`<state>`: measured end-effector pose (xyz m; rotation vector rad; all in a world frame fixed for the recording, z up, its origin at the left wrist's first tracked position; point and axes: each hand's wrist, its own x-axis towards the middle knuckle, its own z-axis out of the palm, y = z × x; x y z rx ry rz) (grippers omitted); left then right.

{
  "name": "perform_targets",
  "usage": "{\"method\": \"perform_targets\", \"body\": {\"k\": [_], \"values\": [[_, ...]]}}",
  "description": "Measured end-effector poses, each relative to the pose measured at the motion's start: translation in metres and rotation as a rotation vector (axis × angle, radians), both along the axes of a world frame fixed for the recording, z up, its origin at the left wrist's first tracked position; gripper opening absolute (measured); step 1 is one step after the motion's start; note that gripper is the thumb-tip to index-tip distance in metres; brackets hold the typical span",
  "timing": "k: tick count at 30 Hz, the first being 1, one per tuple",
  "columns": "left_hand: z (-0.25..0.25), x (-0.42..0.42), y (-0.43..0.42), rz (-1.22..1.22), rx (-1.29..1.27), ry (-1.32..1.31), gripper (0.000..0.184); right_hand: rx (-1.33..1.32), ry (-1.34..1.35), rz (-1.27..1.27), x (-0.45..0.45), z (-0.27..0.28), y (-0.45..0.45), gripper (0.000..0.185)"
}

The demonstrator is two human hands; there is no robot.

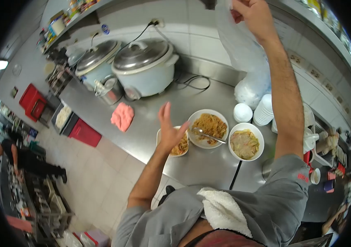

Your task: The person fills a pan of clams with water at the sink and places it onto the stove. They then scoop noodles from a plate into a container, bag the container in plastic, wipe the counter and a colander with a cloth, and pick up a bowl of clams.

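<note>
My right hand is raised at the top, its fingers closed at the upper end of a clear plastic bag that hangs down. Over the steel counter, my left hand has its fingers apart and holds nothing. Just beneath it sits a container of food, partly hidden by the hand. To its right stands a white bowl of noodles with a metal spoon in it. Farther right is a white bowl of pale, yellowish food.
Two large cookers stand against the wall, with a metal pot in front. A pink cloth lies left of my left hand. Stacked white cups stand near the bag. A person is far left.
</note>
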<state>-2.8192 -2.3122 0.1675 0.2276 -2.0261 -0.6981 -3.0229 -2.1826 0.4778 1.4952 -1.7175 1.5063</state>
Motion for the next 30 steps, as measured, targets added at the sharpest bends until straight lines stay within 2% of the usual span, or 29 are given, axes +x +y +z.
{"method": "perform_targets", "body": {"k": [2,4,5,6,8,9,11,13,15,17,19,20,22,23,25,27,28,30], "values": [[0.013,-0.011,-0.006,-0.023,-0.026,0.049,0.108,-0.070,-0.228,0.199,0.027,-0.001,-0.016,0.011],[0.026,-0.010,-0.006,-0.101,0.004,0.089,0.114,-0.098,-0.342,0.341,0.047,-0.006,-0.034,0.010],[0.032,-0.004,-0.001,-0.068,0.025,0.080,0.114,-0.145,-0.449,0.447,0.055,-0.010,-0.042,0.009],[0.037,0.003,0.006,-0.138,0.080,0.108,0.112,-0.115,-0.471,0.471,0.062,-0.017,-0.052,0.009],[0.026,0.017,0.007,-0.180,0.152,0.125,0.111,-0.182,-0.667,0.771,0.070,-0.031,-0.075,0.009],[0.016,0.023,0.003,-0.156,0.208,0.190,0.105,-0.165,-0.692,0.785,0.072,-0.040,-0.089,0.009],[0.004,0.036,-0.007,0.014,0.213,0.357,0.077,-0.192,-0.903,0.927,0.081,-0.058,-0.117,0.013],[0.025,0.061,-0.014,0.198,0.196,0.401,0.054,-0.124,-0.902,0.888,0.105,-0.069,-0.127,0.018],[0.028,0.094,-0.035,0.176,0.495,0.546,0.041,-0.015,-0.835,0.804,0.121,-0.086,-0.124,0.036],[0.031,0.140,-0.074,0.465,0.163,0.413,0.033,-0.101,-0.669,0.590,0.124,-0.128,-0.118,0.019],[0.030,0.187,-0.105,0.427,0.355,0.401,0.026,-0.165,-0.753,0.471,0.142,-0.189,-0.081,0.019],[0.030,0.208,-0.114,0.417,0.362,0.398,0.026,-0.134,-0.906,0.410,0.163,-0.224,-0.061,0.019],[0.036,0.237,-0.127,0.576,0.532,0.187,0.020,0.022,-1.309,0.463,0.199,-0.325,-0.025,0.016],[0.038,0.239,-0.132,0.566,0.537,0.181,0.020,0.238,-1.514,0.473,0.218,-0.379,-0.010,0.022],[0.038,0.238,-0.139,0.812,0.025,-0.128,0.019,0.394,-2.014,0.406,0.261,-0.415,-0.007,0.034],[0.025,0.223,-0.151,0.748,0.013,-0.134,0.019,0.293,-2.097,0.414,0.274,-0.439,-0.037,0.046],[0.019,0.213,-0.158,0.714,-0.003,-0.136,0.020,0.265,-2.093,0.403,0.273,-0.451,-0.052,0.046],[0.007,0.195,-0.165,0.647,-0.063,-0.171,0.020,0.024,-2.211,0.340,0.270,-0.472,-0.080,0.048]]}}
